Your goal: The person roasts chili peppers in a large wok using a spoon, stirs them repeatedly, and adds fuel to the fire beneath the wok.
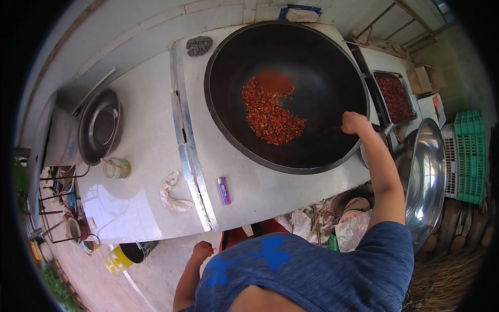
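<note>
My right hand (354,123) is closed in a fist over the right side of a large black wok (312,152); whether it grips a thin handle is unclear. Crushed red chilli flakes with seeds (271,121) lie in the wok, left of centre. Above them is a blurred red patch (275,80), which looks like flakes in motion. My left hand (203,250) hangs beside my body, below the table's front edge, with its fingers curled and nothing visible in them.
The pale table (148,136) bears a purple lighter (224,191), a crumpled cloth (173,193), a glass jar (117,167), a metal basin (100,126) and a steel scourer (199,46). At right are a tray of red chillies (395,97), a large steel basin (427,175) and green crates (469,156).
</note>
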A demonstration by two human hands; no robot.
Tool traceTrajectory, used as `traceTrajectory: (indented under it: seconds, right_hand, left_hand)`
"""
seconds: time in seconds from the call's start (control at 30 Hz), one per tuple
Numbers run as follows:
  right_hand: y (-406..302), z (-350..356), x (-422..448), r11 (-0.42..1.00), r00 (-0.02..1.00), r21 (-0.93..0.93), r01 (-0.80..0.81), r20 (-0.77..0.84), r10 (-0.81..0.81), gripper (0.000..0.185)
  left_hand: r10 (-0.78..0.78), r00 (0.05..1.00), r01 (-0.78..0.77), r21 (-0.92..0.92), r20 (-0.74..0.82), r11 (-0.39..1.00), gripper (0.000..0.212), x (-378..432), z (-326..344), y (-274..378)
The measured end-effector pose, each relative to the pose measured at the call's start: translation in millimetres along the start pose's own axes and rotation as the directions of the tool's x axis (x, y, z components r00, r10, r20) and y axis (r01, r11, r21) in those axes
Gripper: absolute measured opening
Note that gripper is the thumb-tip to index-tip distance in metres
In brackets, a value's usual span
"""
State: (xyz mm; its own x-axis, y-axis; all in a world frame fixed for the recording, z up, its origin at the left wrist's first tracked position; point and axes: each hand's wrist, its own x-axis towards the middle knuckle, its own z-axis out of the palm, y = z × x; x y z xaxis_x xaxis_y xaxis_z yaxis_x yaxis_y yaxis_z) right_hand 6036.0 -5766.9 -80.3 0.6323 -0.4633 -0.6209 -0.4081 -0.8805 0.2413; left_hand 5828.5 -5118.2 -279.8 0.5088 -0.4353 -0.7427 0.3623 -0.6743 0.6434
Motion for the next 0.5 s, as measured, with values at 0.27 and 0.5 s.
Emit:
traceTrajectory:
  seconds: [0.27, 0.5]
  right_hand:
    - [-114, 50, 96, 0.902, 0.932, 0.415, 0.124, 0.262, -0.249, 0.016]
    - [-122, 11, 163, 0.491, 0.980, 0.854, -0.171, 0.197, -0.002, 0.021]
  left_hand:
    - [0.016, 0.999, -0.016, -0.014, 0.041, 1.000, 0.011, 5, 17, -45]
    - [0.006, 0.999, -0.012, -0.112, -0.053, 0.994, 0.010, -5, 21, -30]
